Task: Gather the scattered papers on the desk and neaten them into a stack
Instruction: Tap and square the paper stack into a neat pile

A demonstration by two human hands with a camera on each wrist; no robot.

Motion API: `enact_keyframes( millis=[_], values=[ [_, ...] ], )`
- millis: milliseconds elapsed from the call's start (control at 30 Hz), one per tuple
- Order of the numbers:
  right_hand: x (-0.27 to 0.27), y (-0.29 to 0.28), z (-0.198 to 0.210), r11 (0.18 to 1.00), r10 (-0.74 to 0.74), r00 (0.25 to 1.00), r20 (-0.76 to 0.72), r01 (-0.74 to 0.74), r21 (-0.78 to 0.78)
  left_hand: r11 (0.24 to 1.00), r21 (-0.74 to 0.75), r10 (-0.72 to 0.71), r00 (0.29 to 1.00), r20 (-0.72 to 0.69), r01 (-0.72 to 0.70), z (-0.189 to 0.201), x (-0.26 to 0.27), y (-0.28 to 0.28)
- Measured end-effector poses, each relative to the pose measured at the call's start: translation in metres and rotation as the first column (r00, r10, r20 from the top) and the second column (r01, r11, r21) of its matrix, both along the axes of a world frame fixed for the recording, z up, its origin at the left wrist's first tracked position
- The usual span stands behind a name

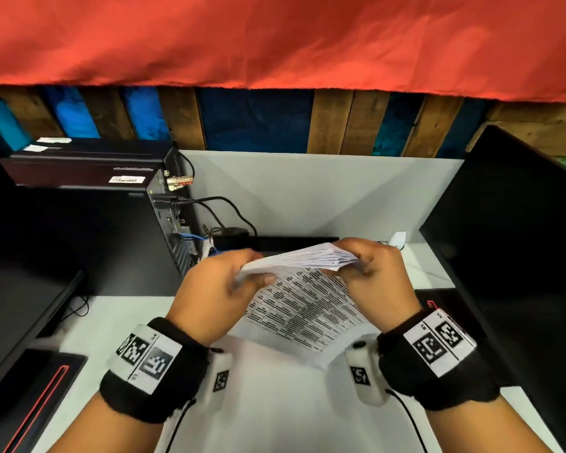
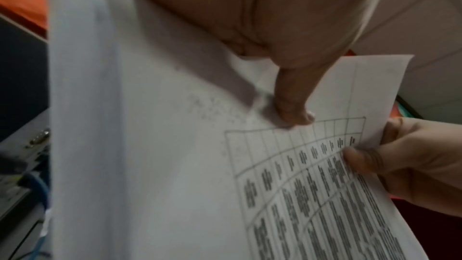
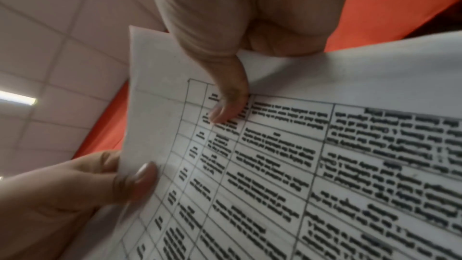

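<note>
A bundle of white papers (image 1: 299, 260) is held up off the white desk (image 1: 275, 407), its printed table sheet (image 1: 304, 308) hanging toward me. My left hand (image 1: 255, 268) grips the bundle's left end and my right hand (image 1: 343, 261) grips its right end. In the left wrist view my left thumb (image 2: 295, 110) presses on the papers (image 2: 162, 145), while the right hand (image 2: 405, 163) pinches the far edge. The right wrist view shows the right thumb (image 3: 228, 106) on the printed sheet (image 3: 300, 165) and the left hand (image 3: 100, 183) pinching its corner.
A black computer tower (image 1: 79, 223) with cables (image 1: 223, 204) stands at the left. A dark monitor (image 1: 520, 240) fills the right side, and another screen edge (image 1: 23, 322) sits lower left. A white partition (image 1: 307, 191) backs the desk, and red cloth (image 1: 275, 37) hangs above.
</note>
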State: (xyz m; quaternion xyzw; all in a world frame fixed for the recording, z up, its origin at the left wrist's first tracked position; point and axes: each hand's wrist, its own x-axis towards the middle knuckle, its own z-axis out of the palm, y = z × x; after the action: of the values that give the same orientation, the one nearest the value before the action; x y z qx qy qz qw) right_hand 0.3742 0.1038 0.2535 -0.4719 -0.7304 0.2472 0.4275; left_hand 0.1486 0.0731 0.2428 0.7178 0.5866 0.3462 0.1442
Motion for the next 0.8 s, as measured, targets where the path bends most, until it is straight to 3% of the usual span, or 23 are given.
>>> enact_keyframes(
  millis=[133,200,333,400,500,567,600,667,733,800],
  values=[
    [0.008,0.000,-0.010,0.999,-0.010,1.000,-0.028,0.009,-0.053,0.997,-0.049,0.070,0.990,0.124,-0.065,-0.018,0.005,-0.002],
    [0.026,0.005,-0.022,0.991,-0.075,0.997,0.027,0.078,-0.113,0.985,-0.125,0.146,0.953,0.264,-0.117,-0.025,-0.002,0.000],
    [0.078,0.012,-0.054,0.897,-0.277,0.935,0.221,0.335,-0.290,0.962,-0.268,0.216,0.758,0.615,-0.057,-0.038,-0.029,0.000],
    [0.095,0.011,-0.068,0.848,-0.329,0.942,0.066,0.325,-0.419,0.958,-0.285,0.219,0.682,0.698,-0.016,-0.042,-0.040,-0.002],
    [0.097,0.004,-0.093,0.781,-0.321,0.854,-0.410,-0.007,-0.625,0.957,-0.284,0.204,0.565,0.800,0.056,-0.056,-0.049,-0.004],
    [0.084,-0.005,-0.105,0.713,-0.268,0.784,-0.560,-0.229,-0.662,0.955,-0.288,0.212,0.507,0.836,0.074,-0.066,-0.049,-0.003],
    [0.076,-0.009,-0.107,0.703,-0.268,0.768,-0.582,-0.257,-0.663,0.956,-0.288,0.224,0.487,0.844,0.060,-0.071,-0.047,-0.002],
    [0.061,-0.014,-0.110,0.763,-0.323,0.754,-0.572,-0.150,-0.629,0.958,-0.286,0.256,0.489,0.834,-0.013,-0.082,-0.040,-0.001],
    [0.049,-0.014,-0.114,0.821,-0.408,0.757,-0.510,0.060,-0.568,0.947,-0.293,0.315,0.547,0.775,-0.130,-0.093,-0.033,-0.001],
    [0.039,-0.015,-0.119,0.824,-0.474,0.729,-0.495,0.169,-0.540,0.934,-0.301,0.356,0.561,0.748,-0.191,-0.106,-0.025,-0.004]
  ],
)
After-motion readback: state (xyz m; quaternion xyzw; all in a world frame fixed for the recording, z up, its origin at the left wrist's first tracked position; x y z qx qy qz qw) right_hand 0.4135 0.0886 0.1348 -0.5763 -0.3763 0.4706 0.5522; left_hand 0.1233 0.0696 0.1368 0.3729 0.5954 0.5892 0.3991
